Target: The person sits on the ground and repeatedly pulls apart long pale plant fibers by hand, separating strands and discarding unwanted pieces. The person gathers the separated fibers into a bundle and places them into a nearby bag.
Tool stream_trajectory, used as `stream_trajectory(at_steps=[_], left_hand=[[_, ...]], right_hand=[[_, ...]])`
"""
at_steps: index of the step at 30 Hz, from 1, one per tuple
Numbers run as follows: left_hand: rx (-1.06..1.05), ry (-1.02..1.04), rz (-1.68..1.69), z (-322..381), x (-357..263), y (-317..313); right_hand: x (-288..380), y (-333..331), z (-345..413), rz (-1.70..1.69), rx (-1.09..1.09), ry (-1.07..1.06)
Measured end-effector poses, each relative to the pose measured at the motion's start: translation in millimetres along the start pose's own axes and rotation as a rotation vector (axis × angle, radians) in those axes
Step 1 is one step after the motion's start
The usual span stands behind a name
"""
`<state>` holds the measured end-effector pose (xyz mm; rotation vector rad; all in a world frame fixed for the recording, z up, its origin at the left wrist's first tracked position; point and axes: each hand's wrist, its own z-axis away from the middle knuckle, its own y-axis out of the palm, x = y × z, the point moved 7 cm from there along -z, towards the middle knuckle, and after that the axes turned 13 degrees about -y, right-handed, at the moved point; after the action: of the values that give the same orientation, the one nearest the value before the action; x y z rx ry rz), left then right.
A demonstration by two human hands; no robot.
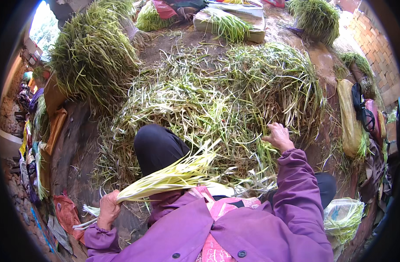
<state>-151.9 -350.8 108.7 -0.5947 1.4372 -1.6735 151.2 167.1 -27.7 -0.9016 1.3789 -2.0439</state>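
My left hand grips a bunch of long pale yellow-green leafy stalks near its white lower ends. The leaves fan across my lap toward the right, over my bent knee in dark trousers. My right hand is lifted with its fingers apart and holds nothing that I can see. It hovers at the near edge of a heap of cut leaves and stalks, close to some loose green strands. Whether its fingertips touch the heap I cannot tell. Another loose pile of stalks lies in front of my knee.
A large leafy bundle stands at the upper left, and another bundle at the upper right. Stalks rest on a pale block at the back. A yellow woven sack lies right; a red sack lies left.
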Motion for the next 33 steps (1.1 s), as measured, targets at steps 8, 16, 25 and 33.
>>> stream_trajectory(at_steps=[8,16,25,33], left_hand=[[0.189,0.038,0.27,15.6,14.9,28.8],[0.19,0.02,0.249,18.3,20.2,38.0],[0.361,-0.012,0.609,28.9,9.2,54.3],[0.621,-0.154,0.832,57.7,-3.8,105.8]], right_hand=[[139.4,-43.9,6.3,-0.371,-0.161,-0.448],[220.1,-17.1,46.8,-0.416,0.294,-0.67],[241.0,38.5,61.6,-0.386,0.077,-0.716],[109.5,39.9,17.6,-0.39,0.266,0.03]])
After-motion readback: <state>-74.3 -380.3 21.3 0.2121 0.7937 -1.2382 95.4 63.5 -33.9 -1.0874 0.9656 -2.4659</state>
